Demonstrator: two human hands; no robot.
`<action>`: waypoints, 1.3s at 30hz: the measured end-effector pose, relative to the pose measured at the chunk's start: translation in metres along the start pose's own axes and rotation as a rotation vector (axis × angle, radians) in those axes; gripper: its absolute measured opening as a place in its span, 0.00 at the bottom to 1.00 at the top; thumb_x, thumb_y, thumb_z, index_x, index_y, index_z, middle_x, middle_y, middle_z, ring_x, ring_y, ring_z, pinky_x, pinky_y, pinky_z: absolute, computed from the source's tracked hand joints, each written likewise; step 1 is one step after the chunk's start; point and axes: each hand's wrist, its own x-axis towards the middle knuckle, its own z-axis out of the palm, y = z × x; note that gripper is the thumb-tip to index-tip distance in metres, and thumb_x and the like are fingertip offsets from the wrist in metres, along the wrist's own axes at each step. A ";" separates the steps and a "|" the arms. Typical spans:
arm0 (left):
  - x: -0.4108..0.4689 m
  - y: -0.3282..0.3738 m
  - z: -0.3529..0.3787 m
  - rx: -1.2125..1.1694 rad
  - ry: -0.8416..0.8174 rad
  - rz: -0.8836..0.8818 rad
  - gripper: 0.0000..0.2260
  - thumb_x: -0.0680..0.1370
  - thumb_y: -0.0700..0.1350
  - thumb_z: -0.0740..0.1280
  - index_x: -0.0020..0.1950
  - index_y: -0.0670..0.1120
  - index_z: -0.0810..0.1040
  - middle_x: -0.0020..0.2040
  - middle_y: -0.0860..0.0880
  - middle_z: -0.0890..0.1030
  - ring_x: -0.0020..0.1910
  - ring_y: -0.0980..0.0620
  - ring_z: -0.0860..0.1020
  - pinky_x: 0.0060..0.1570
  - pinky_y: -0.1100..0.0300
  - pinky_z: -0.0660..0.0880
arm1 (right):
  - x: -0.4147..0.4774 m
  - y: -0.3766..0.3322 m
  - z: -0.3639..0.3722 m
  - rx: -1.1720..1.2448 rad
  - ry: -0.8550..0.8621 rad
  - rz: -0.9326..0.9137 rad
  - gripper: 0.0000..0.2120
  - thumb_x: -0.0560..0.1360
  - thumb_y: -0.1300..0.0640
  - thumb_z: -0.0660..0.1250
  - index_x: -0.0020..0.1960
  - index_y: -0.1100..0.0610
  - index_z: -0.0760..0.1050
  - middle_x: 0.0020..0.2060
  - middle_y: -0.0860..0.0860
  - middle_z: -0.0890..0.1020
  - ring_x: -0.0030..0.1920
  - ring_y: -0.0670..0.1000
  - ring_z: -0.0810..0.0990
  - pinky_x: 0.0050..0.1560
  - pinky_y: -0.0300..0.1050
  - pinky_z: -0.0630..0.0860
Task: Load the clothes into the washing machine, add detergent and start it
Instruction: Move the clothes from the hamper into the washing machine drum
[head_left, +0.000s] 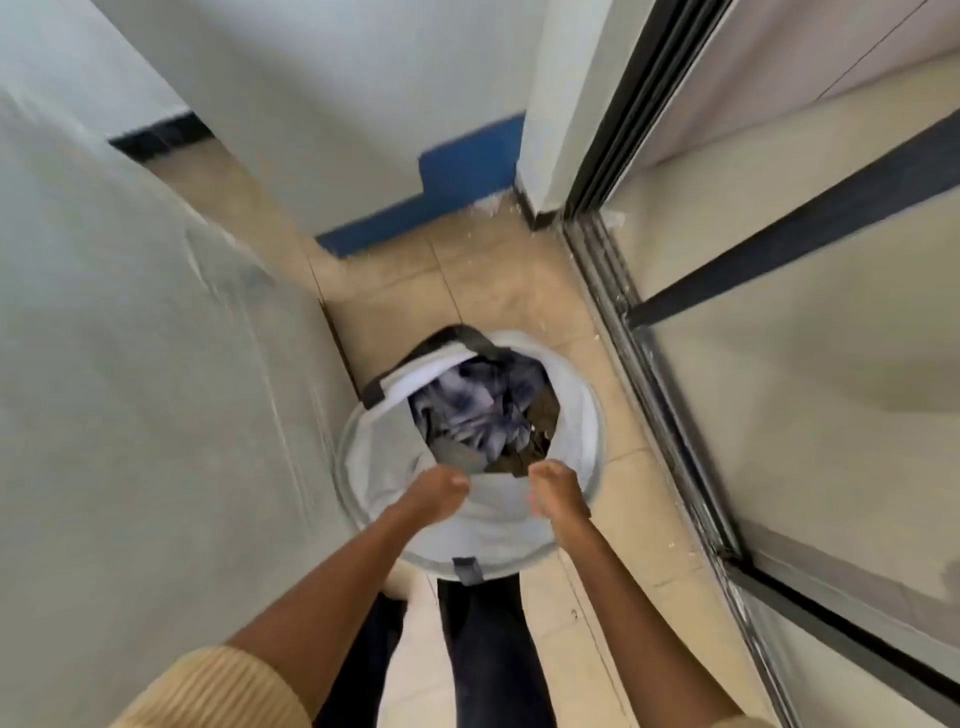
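Bottom edge, 6 to 7 o'clock: beige sleeve (218, 686) at the left elbow, dark trousers (488, 649) between the two bare forearms.

Just beyond, at centre: left hand (441, 491) and right hand (553, 491), side by side yet apart, each with fingers curled tight at the near lip of the laundry hamper (579, 415). Apparently pinching the white liner there, though too blurred to show the exact hold.

Inside the hamper mouth, at 12 o'clock from the hands: clothes (483, 410), a crumpled grey-blue and brown heap, not yet lifted out. Black handle (415, 358) at the hamper's 10 o'clock rim.

Under and beyond: beige floor tiles (493, 291); pale wall (130, 364) close at 9 o'clock; sliding-door track (639, 374) along 3 o'clock; blue skirting (457, 182) at 12 o'clock. No washing machine in view.

Step in hand, by judgement: the very start of loading, taking hold of the hamper either to spread its mouth or to carry it. Next move calls for a firm two-handed lift with the load kept level, or else a reach past the lip into the heap. Calls also for finding the machine, somewhere outside this view. Detergent and start: both undone.
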 end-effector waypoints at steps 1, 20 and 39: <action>0.020 -0.006 0.006 -0.032 0.015 -0.013 0.05 0.79 0.39 0.57 0.45 0.44 0.69 0.48 0.41 0.74 0.46 0.51 0.70 0.52 0.58 0.71 | 0.028 0.003 0.003 -0.045 0.017 -0.043 0.13 0.73 0.62 0.59 0.31 0.54 0.64 0.30 0.55 0.69 0.35 0.56 0.70 0.37 0.50 0.68; 0.188 -0.113 0.126 -0.577 -0.019 -0.295 0.14 0.80 0.41 0.58 0.63 0.38 0.73 0.58 0.38 0.78 0.51 0.45 0.78 0.49 0.56 0.74 | 0.265 0.094 0.073 -0.283 -0.135 0.209 0.08 0.69 0.61 0.63 0.44 0.63 0.79 0.46 0.58 0.82 0.41 0.58 0.80 0.33 0.44 0.76; 0.046 -0.032 0.028 -1.457 -0.031 -0.184 0.17 0.80 0.38 0.50 0.40 0.37 0.75 0.26 0.43 0.79 0.22 0.51 0.78 0.23 0.66 0.74 | -0.003 0.015 0.003 0.479 -0.268 -0.111 0.11 0.78 0.64 0.57 0.52 0.56 0.77 0.38 0.55 0.83 0.32 0.52 0.79 0.35 0.41 0.76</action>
